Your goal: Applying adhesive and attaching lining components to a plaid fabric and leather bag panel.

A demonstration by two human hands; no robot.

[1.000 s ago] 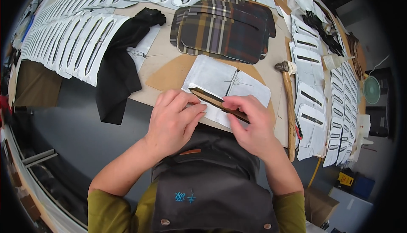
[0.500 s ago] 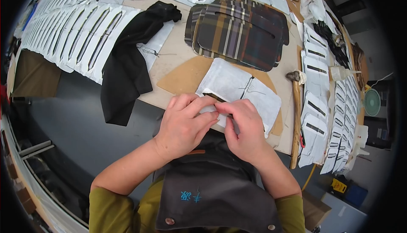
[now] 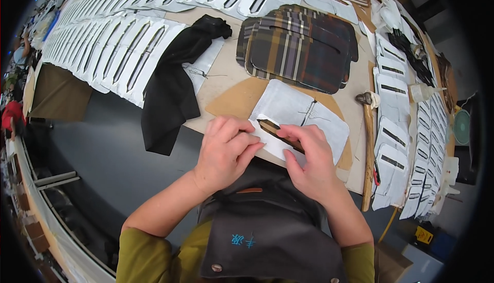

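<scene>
A white fabric panel [image 3: 301,114] with a narrow dark slot lies on a tan cardboard sheet [image 3: 234,100] at the near edge of the worktable. My left hand [image 3: 224,149] presses and pinches the panel's near left corner beside the slot. My right hand [image 3: 309,162] holds the near edge at the slot's right end, fingers folded over the fabric. Both hands touch the same panel, a few centimetres apart.
A stack of plaid panels [image 3: 303,46] lies behind the white one. A black cloth [image 3: 172,84] drapes over the table edge at left. A hammer [image 3: 368,144] lies at right. Rows of white slotted panels [image 3: 118,46] cover the left, and more white slotted panels [image 3: 411,144] line the right.
My hands have stayed on the white panel and worked along its slot; the left hand shifted slightly left as the fingers refolded the edge. The camera view shifted a little.
</scene>
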